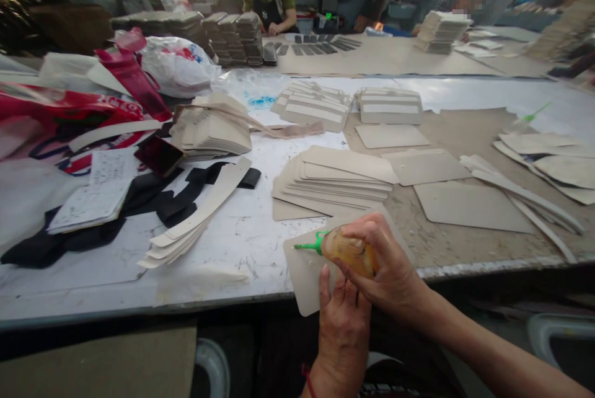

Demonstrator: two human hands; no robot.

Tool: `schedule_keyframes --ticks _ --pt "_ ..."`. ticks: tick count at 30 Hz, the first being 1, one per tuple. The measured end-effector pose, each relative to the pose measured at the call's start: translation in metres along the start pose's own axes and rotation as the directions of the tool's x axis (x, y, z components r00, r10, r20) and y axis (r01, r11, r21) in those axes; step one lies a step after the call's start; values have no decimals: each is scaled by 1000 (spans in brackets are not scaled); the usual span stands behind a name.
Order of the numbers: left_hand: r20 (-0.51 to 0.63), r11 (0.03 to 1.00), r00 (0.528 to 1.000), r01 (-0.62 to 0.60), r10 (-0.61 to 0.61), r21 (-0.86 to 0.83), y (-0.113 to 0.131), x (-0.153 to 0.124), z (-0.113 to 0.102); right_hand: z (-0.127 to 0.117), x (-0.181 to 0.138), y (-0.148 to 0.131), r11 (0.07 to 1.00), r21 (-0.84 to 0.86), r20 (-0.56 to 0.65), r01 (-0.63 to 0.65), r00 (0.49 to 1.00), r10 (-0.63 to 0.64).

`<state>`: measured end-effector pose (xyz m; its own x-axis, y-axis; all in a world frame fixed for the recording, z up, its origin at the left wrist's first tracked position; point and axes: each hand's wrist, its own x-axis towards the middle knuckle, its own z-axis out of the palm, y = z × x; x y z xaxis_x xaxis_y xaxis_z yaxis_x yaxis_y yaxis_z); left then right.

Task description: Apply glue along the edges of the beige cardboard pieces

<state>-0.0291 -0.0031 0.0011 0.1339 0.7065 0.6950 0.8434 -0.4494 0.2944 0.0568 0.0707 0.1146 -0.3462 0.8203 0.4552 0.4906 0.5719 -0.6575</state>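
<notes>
While L hand (pixel 344 323) rests on card (pixel 303 283) (can't tell if pinched) | R grip (pixel 394 269): clenched round amber btl (pixel 349 253)

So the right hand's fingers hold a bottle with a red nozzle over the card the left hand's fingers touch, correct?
No: the head view shows a green nozzle. The right hand's fingers hold the bottle over the card the left hand's fingers touch.
</notes>
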Motion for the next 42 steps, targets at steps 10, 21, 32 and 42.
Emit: schedule_keyframes --ticks 10,21,32,42 --pt "85 1000 996 -25 24 14 -1 1 -5 -29 -8 13 986 -164 -53 -7 999 -2" --pt "152 999 988 -39 37 7 -5 -2 -7 -63 -22 33 958 -276 -109 -71 993 42" --pt "173 997 981 -82 82 -10 -11 -1 -11 -93 -36 50 927 -342 -190 -154 978 92" --pt "139 993 986 -84 95 -81 -16 -4 -21 -96 -45 47 919 -340 -203 -198 970 134"
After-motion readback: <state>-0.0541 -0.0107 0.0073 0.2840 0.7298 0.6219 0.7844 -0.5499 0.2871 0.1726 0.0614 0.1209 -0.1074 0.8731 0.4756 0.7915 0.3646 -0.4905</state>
